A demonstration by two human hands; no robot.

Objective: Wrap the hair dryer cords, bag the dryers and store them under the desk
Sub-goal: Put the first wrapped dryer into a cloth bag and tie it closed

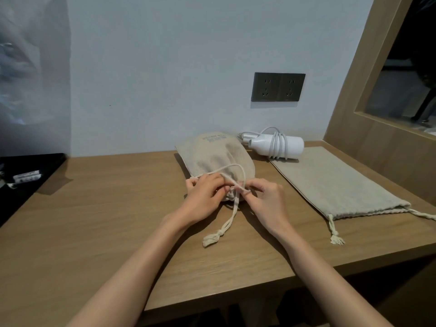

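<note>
Bulging beige cloth drawstring bag [214,156] lies mid-desk. We note left hand [204,197] and right hand [266,199] pinching its cream drawstring [232,212] at the gathered near mouth. White cord-wrapped hair dryer [278,145] lies far right.

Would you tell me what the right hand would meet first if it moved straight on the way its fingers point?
Likely the filled bag, at its cinched neck directly ahead of the right hand, then the left hand; depth unclear.
</note>
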